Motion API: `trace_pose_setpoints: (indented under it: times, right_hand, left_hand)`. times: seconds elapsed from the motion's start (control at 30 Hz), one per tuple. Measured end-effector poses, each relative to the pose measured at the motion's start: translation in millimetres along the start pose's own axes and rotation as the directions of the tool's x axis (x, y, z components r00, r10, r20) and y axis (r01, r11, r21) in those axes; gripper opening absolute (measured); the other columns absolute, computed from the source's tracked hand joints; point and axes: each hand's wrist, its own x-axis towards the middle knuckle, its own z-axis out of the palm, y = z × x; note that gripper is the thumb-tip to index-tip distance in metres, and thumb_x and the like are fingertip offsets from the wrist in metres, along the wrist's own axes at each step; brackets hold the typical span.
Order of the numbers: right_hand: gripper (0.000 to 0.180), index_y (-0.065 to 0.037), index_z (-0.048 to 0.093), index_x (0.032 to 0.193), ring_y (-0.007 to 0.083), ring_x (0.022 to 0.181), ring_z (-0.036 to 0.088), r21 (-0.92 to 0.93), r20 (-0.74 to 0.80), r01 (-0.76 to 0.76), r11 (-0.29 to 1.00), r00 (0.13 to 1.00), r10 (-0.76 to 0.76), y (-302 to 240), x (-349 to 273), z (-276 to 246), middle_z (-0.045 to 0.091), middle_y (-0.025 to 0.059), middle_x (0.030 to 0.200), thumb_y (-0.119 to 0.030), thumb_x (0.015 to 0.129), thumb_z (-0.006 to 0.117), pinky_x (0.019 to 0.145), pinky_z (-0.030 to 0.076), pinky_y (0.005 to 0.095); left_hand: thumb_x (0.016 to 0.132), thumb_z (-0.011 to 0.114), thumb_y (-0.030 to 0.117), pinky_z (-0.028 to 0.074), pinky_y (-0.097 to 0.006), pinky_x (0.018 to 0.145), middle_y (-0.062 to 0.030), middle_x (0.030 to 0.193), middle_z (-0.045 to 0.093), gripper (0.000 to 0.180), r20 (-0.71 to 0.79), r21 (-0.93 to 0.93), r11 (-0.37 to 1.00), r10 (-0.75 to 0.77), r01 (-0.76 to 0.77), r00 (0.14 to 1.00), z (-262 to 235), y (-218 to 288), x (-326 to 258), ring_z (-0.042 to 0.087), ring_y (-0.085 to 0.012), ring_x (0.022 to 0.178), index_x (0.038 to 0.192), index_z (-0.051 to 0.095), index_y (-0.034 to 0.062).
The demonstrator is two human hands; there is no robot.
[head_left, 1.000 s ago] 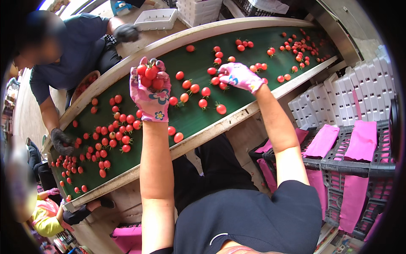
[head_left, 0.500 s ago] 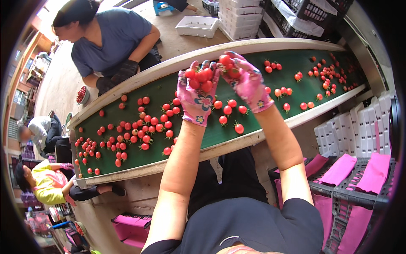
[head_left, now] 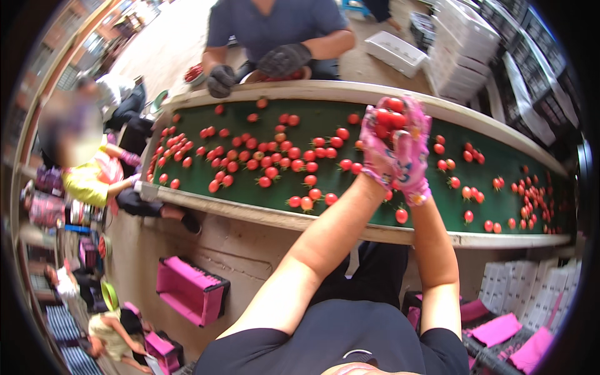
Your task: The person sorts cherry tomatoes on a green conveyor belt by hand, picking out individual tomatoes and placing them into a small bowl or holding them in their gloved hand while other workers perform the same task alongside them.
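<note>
My left hand and my right hand, both in pink flowered gloves, are cupped together over the green belt. A cluster of red cherry tomatoes sits between them, gripped by the fingers of both. Parts of the fingers are hidden behind the fruit. Many loose cherry tomatoes with green stems lie on the belt left of my hands. More tomatoes are spread toward its right end. Just below my hands, a single tomato rests near the belt's near edge.
Across the belt sits a person in a blue shirt with dark gloves over a bowl of red fruit. A pale rail borders the belt. Pink-lined crates stand below; white trays are stacked behind.
The view has swung left, showing more of the person opposite. My hands, formerly slightly apart with tomatoes in each, have come together round the cluster.
</note>
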Motion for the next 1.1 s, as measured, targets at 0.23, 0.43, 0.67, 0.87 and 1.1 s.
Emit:
trace_pose_setpoints:
  times: [0.23,0.43,0.67,0.87,1.1]
  right_hand:
    - [0.073,0.0,0.035,0.145,0.0343,0.139,0.034,0.157,-0.027,0.112,0.981,0.994,-0.11,12,-8,-8,0.035,0.0208,0.148,-0.053,0.095,0.043,0.114,0.024,0.0424]
    - [0.065,0.001,0.036,0.144,0.0328,0.136,0.037,0.049,0.06,0.082,0.995,0.995,-0.085,26,-6,-29,0.039,0.0185,0.146,-0.044,0.099,0.043,0.113,0.026,0.0409]
    - [0.063,-0.004,0.044,0.14,0.0343,0.127,0.046,-0.021,0.291,0.181,0.983,0.942,-0.167,10,4,-34,0.048,0.0171,0.136,-0.022,0.084,0.069,0.107,0.037,0.0419]
    - [0.07,-0.006,0.046,0.138,0.0365,0.12,0.049,-0.165,0.439,0.227,0.96,0.888,-0.135,25,6,-38,0.051,0.0157,0.132,-0.015,0.076,0.076,0.102,0.041,0.044]
    - [0.068,-0.004,0.051,0.132,0.037,0.118,0.05,-0.172,0.572,0.203,0.964,0.818,-0.07,30,13,-45,0.052,0.0154,0.129,-0.016,0.07,0.077,0.101,0.041,0.0463]
  left_hand:
    - [0.096,0.047,0.041,0.046,-0.049,0.102,-0.0113,0.116,0.06,0.041,-0.043,-0.269,0.959,0.075,-0.084,0.996,18,18,-11,0.058,-0.0307,0.113,0.116,0.057,0.0071]
    - [0.094,0.051,0.046,0.048,-0.051,0.099,-0.004,0.11,0.061,0.037,0.075,-0.157,0.923,0.366,-0.352,0.927,64,96,11,0.058,-0.0262,0.109,0.112,0.058,0.0138]
    - [0.091,0.051,0.045,0.049,-0.055,0.091,-0.0037,0.089,0.065,0.035,0.127,0.058,0.869,0.482,-0.492,0.867,50,230,70,0.063,-0.0265,0.087,0.091,0.062,0.0117]
    - [0.09,0.048,0.049,0.049,-0.057,0.088,-0.0039,0.094,0.062,0.037,-0.093,0.21,0.83,0.543,-0.517,0.834,1,286,142,0.06,-0.0306,0.088,0.095,0.057,0.0134]
    - [0.093,0.041,0.041,0.044,-0.036,0.064,-0.0011,0.069,0.055,0.035,-0.02,0.432,0.828,0.405,-0.358,0.914,-61,336,205,0.053,-0.0221,0.063,0.068,0.048,0.0181]
